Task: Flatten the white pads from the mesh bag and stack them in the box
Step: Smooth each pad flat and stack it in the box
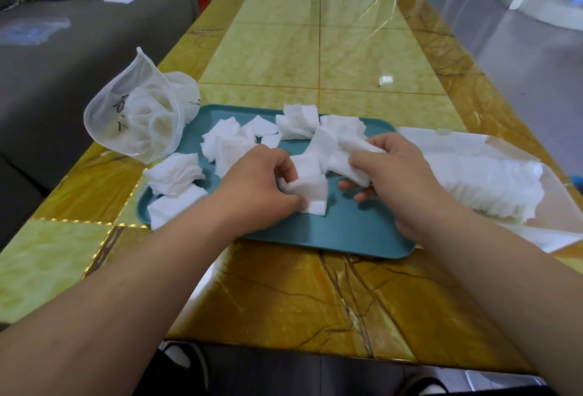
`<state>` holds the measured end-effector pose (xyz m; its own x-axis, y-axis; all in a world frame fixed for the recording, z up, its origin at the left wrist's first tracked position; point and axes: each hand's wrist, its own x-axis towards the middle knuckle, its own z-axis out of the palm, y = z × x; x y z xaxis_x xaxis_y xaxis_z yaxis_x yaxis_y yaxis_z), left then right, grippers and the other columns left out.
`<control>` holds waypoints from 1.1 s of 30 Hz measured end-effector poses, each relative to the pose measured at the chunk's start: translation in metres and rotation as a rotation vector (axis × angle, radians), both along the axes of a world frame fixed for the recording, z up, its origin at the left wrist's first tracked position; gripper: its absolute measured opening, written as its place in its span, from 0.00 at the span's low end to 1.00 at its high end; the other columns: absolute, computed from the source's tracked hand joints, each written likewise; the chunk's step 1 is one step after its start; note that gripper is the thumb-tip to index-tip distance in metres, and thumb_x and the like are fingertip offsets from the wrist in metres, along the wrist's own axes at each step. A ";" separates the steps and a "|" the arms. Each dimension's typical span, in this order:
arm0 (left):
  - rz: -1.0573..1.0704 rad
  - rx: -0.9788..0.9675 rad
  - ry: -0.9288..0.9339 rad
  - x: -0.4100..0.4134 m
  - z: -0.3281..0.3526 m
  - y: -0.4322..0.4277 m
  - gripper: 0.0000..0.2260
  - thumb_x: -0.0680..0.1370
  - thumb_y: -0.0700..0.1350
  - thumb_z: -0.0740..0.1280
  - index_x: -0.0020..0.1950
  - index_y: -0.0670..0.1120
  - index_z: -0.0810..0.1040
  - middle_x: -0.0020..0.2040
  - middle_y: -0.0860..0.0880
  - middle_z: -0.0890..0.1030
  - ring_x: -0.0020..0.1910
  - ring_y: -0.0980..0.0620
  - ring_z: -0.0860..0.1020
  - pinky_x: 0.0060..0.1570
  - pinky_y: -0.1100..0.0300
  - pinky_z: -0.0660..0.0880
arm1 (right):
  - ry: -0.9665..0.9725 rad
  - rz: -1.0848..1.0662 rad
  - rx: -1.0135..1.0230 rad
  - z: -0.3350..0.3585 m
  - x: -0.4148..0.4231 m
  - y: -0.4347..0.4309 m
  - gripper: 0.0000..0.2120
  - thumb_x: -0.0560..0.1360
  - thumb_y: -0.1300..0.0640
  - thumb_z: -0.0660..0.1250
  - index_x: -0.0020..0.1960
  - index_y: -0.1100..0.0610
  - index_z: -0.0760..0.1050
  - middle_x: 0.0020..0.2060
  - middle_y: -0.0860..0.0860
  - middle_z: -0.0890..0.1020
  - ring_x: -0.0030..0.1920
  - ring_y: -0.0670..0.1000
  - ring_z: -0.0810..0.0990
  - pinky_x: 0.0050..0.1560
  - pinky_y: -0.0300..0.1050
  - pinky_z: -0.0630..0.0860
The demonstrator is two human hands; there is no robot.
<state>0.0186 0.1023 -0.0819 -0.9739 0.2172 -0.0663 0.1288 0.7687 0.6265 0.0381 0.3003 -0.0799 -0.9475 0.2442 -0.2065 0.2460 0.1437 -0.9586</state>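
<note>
My left hand [262, 189] pinches a small flat stack of white pads [310, 189], thumb on top and fingers curled underneath, just above the middle of the teal tray [347, 233]. My right hand [400, 175] has its fingers curled round a crumpled clump of pads [345, 159], which trails back toward the far side of the tray (a messy handful, that one). The two bunches touch between my hands.

More loose pads [225, 145] lie in heaps across the back and left of the tray, and one fanned pile [175, 173] hangs over its left edge onto the table [284, 294].

Off to the right, just beside the tray, sits the clear box [457, 143] with a long row of packed pads [492, 186] standing on edge inside. At the tray's left far corner the mesh bag [138, 118] gapes open toward me, with white pads showing through the mesh. Beyond the table's left side is a grey sofa [79, 48].
</note>
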 end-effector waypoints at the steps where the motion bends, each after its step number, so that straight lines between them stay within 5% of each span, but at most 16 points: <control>1: -0.003 0.012 -0.001 -0.001 0.001 -0.001 0.11 0.69 0.48 0.80 0.43 0.53 0.79 0.41 0.58 0.77 0.37 0.61 0.76 0.35 0.67 0.70 | 0.002 -0.009 -0.011 0.000 0.000 0.001 0.07 0.77 0.61 0.67 0.54 0.54 0.74 0.48 0.55 0.87 0.43 0.55 0.89 0.40 0.52 0.81; 4: -0.047 0.113 -0.044 -0.001 0.005 -0.005 0.10 0.71 0.44 0.80 0.45 0.53 0.81 0.39 0.57 0.81 0.33 0.60 0.77 0.32 0.73 0.70 | -0.001 -0.009 -0.013 -0.001 0.000 0.002 0.08 0.76 0.61 0.69 0.54 0.53 0.75 0.48 0.55 0.87 0.44 0.54 0.89 0.43 0.52 0.83; 9: -0.078 0.404 -0.128 0.005 0.013 -0.010 0.06 0.74 0.40 0.77 0.46 0.49 0.84 0.38 0.54 0.83 0.35 0.59 0.77 0.35 0.67 0.73 | 0.038 -0.001 -0.035 0.002 0.002 0.004 0.07 0.74 0.62 0.74 0.51 0.54 0.80 0.45 0.53 0.87 0.45 0.52 0.86 0.48 0.53 0.85; 13: -0.139 0.634 -0.318 0.005 0.018 -0.014 0.06 0.75 0.40 0.75 0.51 0.44 0.82 0.39 0.44 0.84 0.34 0.54 0.78 0.29 0.62 0.65 | 0.078 0.078 -0.093 0.004 0.005 0.005 0.08 0.75 0.62 0.76 0.53 0.57 0.84 0.42 0.52 0.88 0.43 0.48 0.85 0.48 0.51 0.84; 24: -0.134 0.555 -0.262 0.007 0.020 -0.011 0.08 0.78 0.37 0.73 0.52 0.50 0.86 0.33 0.54 0.80 0.31 0.56 0.74 0.31 0.64 0.70 | 0.030 0.289 -0.121 0.001 0.007 0.006 0.08 0.79 0.62 0.73 0.57 0.57 0.86 0.47 0.55 0.89 0.48 0.51 0.87 0.49 0.47 0.85; 33: -0.083 0.483 -0.211 0.004 0.014 -0.008 0.06 0.73 0.39 0.79 0.46 0.47 0.85 0.38 0.48 0.85 0.34 0.55 0.78 0.34 0.63 0.75 | 0.026 0.434 -0.091 0.002 0.014 0.006 0.11 0.80 0.63 0.70 0.59 0.54 0.86 0.52 0.62 0.87 0.51 0.51 0.85 0.53 0.45 0.84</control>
<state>0.0226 0.0944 -0.0682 -0.9283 0.3476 -0.1320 0.0104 0.3791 0.9253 0.0517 0.3058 -0.0778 -0.9634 -0.1956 -0.1833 0.1568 0.1434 -0.9772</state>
